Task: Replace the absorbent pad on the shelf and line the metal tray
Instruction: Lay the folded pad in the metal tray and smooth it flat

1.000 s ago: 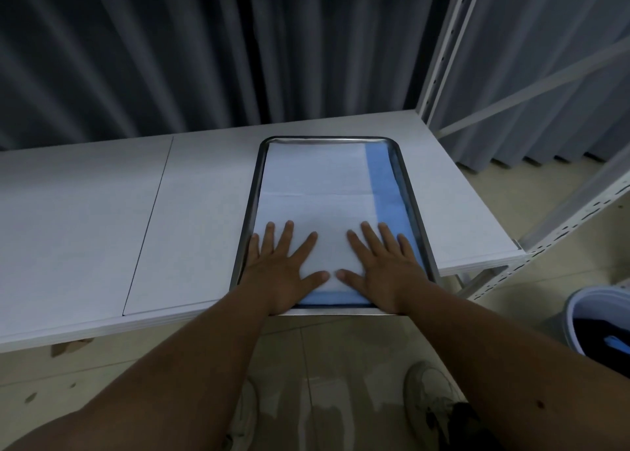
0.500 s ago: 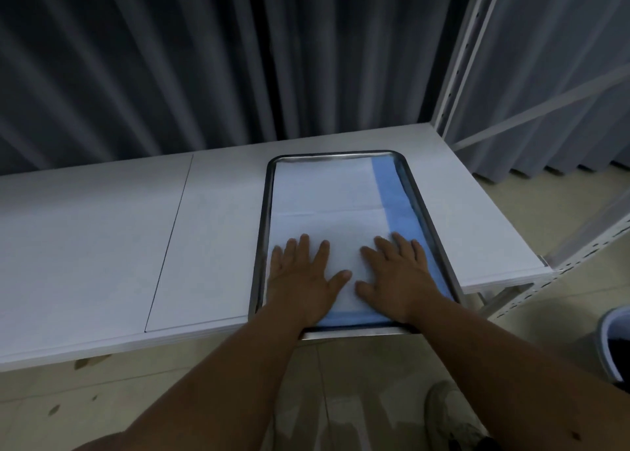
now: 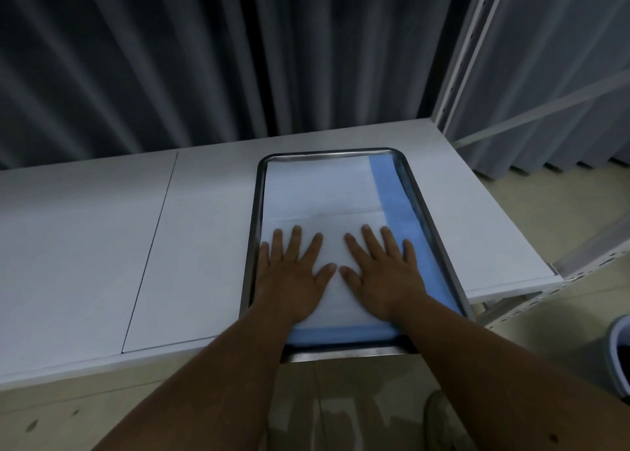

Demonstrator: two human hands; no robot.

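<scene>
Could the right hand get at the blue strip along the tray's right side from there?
Probably yes: the right hand lies flat on the pad, its little finger already at the blue strip, uncovered.

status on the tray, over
Left hand and right hand flat on pad. Pad lies in tray. Nothing in the way.

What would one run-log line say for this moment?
hands: left, right flat on pad | pad: inside metal tray | tray: on shelf
</scene>
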